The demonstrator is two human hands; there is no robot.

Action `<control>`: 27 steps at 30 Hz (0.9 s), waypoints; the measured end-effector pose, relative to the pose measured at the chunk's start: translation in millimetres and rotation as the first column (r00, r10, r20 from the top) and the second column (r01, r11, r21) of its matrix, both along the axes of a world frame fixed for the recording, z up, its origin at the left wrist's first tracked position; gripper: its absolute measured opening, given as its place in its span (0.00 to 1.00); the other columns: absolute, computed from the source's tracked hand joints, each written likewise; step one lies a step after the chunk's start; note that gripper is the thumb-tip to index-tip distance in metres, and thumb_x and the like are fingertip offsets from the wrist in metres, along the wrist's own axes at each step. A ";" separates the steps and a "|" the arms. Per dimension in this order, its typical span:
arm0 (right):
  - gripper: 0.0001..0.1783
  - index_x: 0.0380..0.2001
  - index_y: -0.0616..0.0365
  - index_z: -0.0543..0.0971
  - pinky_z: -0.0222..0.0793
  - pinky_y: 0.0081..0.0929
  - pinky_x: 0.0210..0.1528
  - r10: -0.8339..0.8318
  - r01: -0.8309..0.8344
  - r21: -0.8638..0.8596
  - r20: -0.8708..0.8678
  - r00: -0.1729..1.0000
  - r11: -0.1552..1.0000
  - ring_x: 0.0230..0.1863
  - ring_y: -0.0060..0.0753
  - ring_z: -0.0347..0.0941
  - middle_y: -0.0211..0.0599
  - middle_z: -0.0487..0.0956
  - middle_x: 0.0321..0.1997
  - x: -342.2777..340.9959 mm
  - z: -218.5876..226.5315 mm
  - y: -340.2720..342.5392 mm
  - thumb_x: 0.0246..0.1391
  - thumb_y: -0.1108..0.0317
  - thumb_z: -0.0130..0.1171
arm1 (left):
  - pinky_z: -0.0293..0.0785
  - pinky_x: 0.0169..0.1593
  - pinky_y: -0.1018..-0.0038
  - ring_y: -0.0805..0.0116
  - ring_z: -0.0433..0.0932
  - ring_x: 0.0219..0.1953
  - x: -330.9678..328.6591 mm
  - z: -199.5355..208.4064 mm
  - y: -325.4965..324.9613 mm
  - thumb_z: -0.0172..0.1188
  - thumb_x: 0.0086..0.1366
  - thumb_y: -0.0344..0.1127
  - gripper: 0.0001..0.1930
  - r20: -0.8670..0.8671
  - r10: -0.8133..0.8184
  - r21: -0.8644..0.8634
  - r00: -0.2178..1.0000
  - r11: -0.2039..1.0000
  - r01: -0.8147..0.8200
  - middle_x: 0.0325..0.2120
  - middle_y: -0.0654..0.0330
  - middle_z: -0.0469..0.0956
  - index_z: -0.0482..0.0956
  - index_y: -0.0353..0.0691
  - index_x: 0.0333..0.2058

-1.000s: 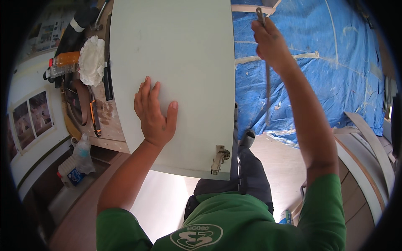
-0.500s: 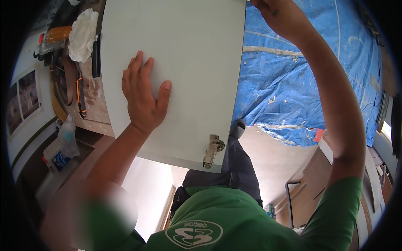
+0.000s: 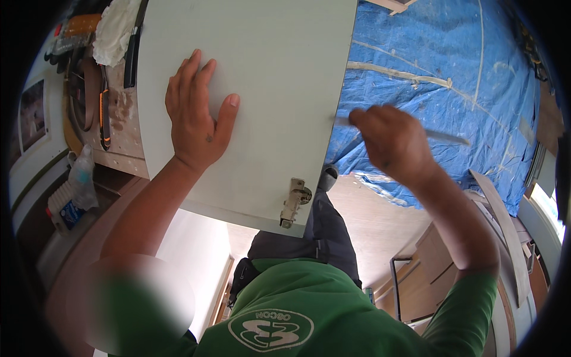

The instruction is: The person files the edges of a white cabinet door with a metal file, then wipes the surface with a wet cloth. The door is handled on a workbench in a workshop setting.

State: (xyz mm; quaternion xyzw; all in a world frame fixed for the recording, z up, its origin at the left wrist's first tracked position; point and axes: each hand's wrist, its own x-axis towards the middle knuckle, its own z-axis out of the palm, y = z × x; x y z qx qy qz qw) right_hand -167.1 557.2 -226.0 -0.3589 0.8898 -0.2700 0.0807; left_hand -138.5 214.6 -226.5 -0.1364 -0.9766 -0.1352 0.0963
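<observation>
Beneath the left hand [image 3: 197, 122] lies a pale flat panel [image 3: 267, 89], its long edge running between that hand and the right one. The left hand rests palm down, fingers extended and gripping nothing. Across from it, the right hand [image 3: 395, 143] is curled into a fist around a long, thin tool [image 3: 446, 137], perhaps a file; blur hides its surface. One end points from the fist toward the panel's edge, and I cannot tell whether it touches.

The likeliest trouble, I judge, is a slip at that edge: with a single fist on the tool, a tilted stroke could send its end up over the pale face and scratch it, or toward the left hand's thumb. The flat palm has no hold around the panel, so a hard sideways push could slide or turn the whole piece. What bears its near end, below the left hand and above the dark trousers [image 3: 333, 229], is hidden; a poor support there would let it rock.

Nearer the body than both hands, a metal hinge [image 3: 293, 202] stands proud of the face and could catch a wrist or sleeve. Left of the left hand, an orange-and-black cutter [image 3: 104, 113] lies on the bench [image 3: 122, 162], where a shifting panel might knock it.
</observation>
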 end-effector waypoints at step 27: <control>0.12 0.40 0.60 0.80 0.73 0.38 0.32 0.000 0.003 -0.039 0.070 0.998 0.999 0.29 0.41 0.73 0.38 0.73 0.28 39.4 5.2 -10.4 0.50 0.80 0.61 | 0.52 0.71 0.49 0.43 0.63 0.69 3.0 -1.7 -1.2 0.59 0.70 0.42 0.28 0.022 0.011 0.018 1.000 1.000 -0.011 0.68 0.41 0.64 0.69 0.30 0.63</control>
